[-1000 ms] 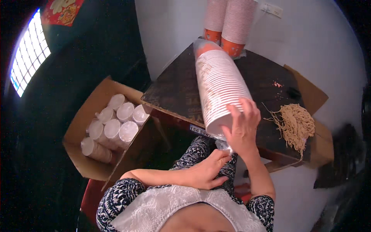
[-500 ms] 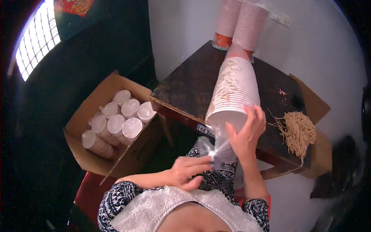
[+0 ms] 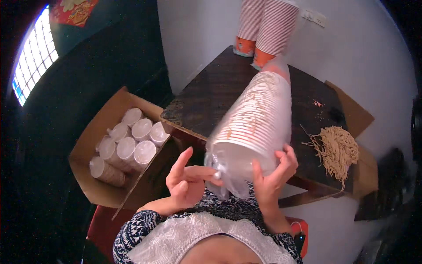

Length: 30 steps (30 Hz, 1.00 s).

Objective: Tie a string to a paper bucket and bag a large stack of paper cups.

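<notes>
A long nested stack of white paper cups (image 3: 246, 127) in a clear plastic bag (image 3: 233, 187) slants over the table edge, its wide mouth facing me. Brown strands lie along its top side. My right hand (image 3: 276, 174) grips the near right of the bagged stack, thumb by the mouth and fingers along its side. At the bag's gathered near end, my left hand (image 3: 189, 180) has its fingers apart. One finger points up, while another's tip touches the bunched plastic; I see nothing enclosed in that hand.
Left of the dark table (image 3: 206, 83) stands a cardboard box (image 3: 90, 189) holding several bagged cup stacks (image 3: 125, 147). A bundle of beige strings (image 3: 338, 147) lies on the table's right side. Tall pink-and-orange cup stacks (image 3: 274, 31) stand at the back against the wall.
The bagged stack's near end has swung left and tilted toward me. My left hand has moved up and left, its fingers spreading. My right hand has shifted lower on the stack.
</notes>
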### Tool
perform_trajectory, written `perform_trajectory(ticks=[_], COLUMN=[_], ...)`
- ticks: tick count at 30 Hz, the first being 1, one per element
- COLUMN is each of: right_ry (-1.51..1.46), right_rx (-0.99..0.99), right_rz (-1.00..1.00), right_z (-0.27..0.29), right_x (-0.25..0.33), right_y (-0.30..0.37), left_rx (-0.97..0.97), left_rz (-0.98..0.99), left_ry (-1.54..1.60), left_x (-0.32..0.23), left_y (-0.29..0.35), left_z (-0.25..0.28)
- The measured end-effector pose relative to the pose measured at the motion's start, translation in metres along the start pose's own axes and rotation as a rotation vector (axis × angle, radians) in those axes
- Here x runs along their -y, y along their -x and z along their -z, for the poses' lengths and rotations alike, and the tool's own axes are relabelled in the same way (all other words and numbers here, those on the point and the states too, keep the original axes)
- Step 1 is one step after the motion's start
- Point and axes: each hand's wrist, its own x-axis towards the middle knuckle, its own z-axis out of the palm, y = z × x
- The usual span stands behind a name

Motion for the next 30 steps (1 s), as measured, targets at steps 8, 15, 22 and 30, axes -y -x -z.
perform_trajectory(ticks=[8,15,22,30], right_ry=[-0.42,-0.652,-0.283,-0.254], right_rx=[-0.027,0.015,0.281,0.242], right_rz=[0.0,-0.318,0.111,-0.071], right_z=[-0.011,0.005,0.01,-0.005], right_x=[-0.03,-0.065,-0.036,-0.033], right_y=[0.007,-0.012,-0.008,-0.003], left_rx=[0.386,-0.265,-0.016,0.056], left_rz=[-0.328,0.543,0.468,0.701], left_ry=[-1.057,-0.561,-1.012,-0.626], left_x=[0.006,0.05,0.076,0.07], left_y=[-0.03,-0.004,0.003,0.009], left_z=[0.001,0.038,0.033,0.046])
